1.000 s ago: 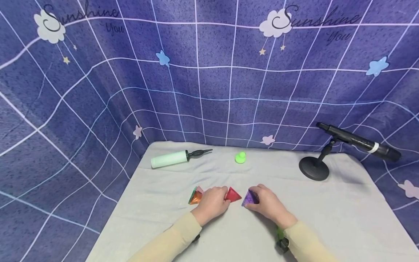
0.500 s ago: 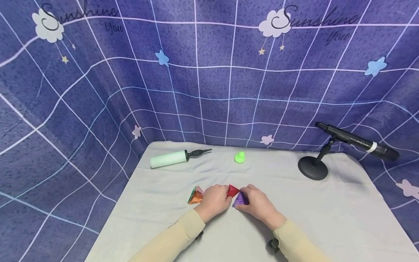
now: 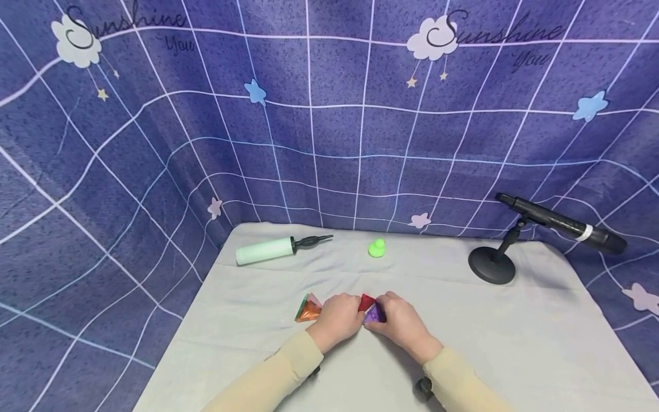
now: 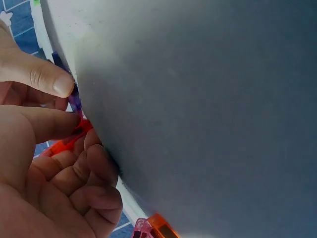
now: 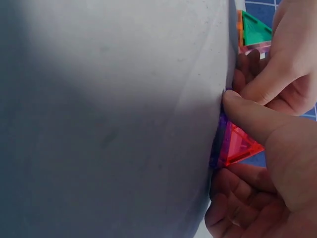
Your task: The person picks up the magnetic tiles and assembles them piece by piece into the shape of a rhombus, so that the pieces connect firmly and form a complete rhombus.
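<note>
My left hand grips a translucent red triangular magnetic tile in the middle of the table. Just to its right, my right hand pinches a purple triangular magnetic tile between thumb and fingers. In the right wrist view the purple tile stands against the red tile, and they appear to touch along an edge. Left of my left hand stands a group of joined tiles in orange, green and pink. Fingers hide parts of both held tiles.
A pale green hand pump with a black nozzle lies at the back left. Near the table's back edge sits a small bright green toy. A black cylindrical device on a round stand is at the back right. A patterned curtain hangs behind.
My right hand has moved left with the purple tile, closing the gap to the red tile. My left hand has shifted slightly right and stays on the red tile.
</note>
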A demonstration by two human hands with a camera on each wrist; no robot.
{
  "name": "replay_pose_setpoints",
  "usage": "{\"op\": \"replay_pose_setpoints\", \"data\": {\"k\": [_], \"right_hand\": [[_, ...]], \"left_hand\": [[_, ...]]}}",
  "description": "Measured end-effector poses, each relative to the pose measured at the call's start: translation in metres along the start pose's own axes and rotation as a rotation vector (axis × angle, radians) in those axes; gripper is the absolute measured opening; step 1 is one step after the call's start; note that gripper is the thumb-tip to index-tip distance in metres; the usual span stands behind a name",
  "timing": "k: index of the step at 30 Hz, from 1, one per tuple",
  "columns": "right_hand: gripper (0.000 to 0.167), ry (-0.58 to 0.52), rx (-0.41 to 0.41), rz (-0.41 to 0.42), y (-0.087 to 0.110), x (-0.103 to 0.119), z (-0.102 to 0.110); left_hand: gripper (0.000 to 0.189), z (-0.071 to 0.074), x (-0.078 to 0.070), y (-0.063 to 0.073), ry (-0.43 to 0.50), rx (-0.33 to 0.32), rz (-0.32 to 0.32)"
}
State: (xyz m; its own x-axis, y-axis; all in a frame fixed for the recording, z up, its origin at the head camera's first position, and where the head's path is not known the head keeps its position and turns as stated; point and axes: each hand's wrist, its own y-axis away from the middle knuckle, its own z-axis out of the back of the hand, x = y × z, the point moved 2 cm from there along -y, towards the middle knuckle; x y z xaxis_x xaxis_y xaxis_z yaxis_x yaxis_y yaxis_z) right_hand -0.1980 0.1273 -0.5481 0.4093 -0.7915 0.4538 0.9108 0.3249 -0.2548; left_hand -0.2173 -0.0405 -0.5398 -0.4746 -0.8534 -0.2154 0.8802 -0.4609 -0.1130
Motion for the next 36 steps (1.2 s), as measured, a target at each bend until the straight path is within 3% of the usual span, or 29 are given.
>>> {"op": "replay_pose_setpoints", "data": {"k": [16,24,32,36], "right_hand": [[0.050,0.037,-0.038,0.004,0.002,0.003,-0.003],[0.054,0.026,-0.044,-0.003,0.003,0.001,0.001],[0.045,0.007,0.010,-0.022,0.005,0.000,0.007],[0.049,-0.029,0.032,-0.038,0.009,0.000,0.012]], "left_hand": [[0.017,0.002,-0.005,0.007,-0.013,0.005,-0.040],[0.016,0.001,-0.003,0.008,0.003,0.000,-0.091],[0.020,-0.001,0.003,0.012,0.059,-0.038,-0.139],[0.026,0.000,0.005,0.013,0.104,-0.039,-0.136]]}}
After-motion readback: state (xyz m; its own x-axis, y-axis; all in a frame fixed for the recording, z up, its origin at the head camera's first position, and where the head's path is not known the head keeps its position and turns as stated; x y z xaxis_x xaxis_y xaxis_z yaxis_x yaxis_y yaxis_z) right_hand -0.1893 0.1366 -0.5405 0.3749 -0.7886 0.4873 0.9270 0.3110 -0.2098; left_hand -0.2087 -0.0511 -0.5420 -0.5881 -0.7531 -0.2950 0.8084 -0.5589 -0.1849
